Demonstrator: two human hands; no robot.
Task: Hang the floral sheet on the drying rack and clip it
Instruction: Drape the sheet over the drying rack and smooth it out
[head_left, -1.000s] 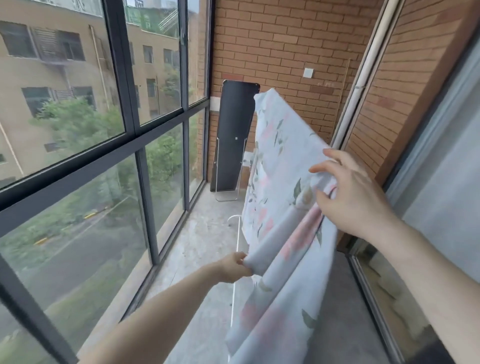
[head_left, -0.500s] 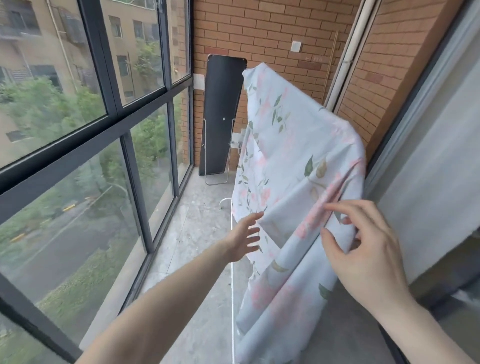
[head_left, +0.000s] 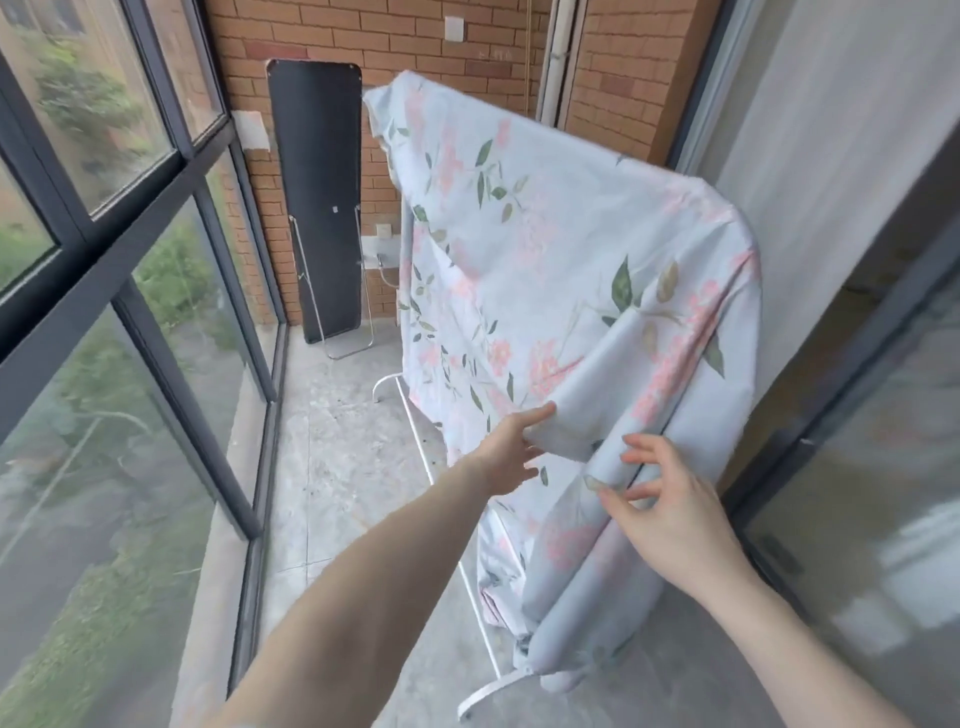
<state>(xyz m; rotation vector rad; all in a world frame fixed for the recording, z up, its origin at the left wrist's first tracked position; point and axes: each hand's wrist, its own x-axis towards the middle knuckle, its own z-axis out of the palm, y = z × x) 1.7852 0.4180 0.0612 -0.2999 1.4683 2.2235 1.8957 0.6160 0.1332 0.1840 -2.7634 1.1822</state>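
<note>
The floral sheet (head_left: 545, 249), pale blue with pink flowers and green leaves, hangs over the top bar of the white drying rack (head_left: 441, 483), which it hides. Only the rack's floor rail and its two feet show. The sheet's near end is bunched in long folds that reach the floor. My left hand (head_left: 511, 452) is spread against the sheet, thumb on the edge of a loose fold. My right hand (head_left: 670, 509) hovers at a hanging fold, thumb touching it and fingers apart. No clips are in view.
A glass wall with dark frames (head_left: 171, 332) runs along the left. A dark panel on a metal stand (head_left: 319, 208) leans on the far brick wall (head_left: 597, 78). A sliding glass door (head_left: 857, 441) is close on the right. Bare concrete floor (head_left: 337, 467) lies between window and rack.
My right hand let go of the sheet's top and dropped to the lower folds. My left hand released the fold, opened and moved right onto the sheet. The sheet now hangs over the bar.
</note>
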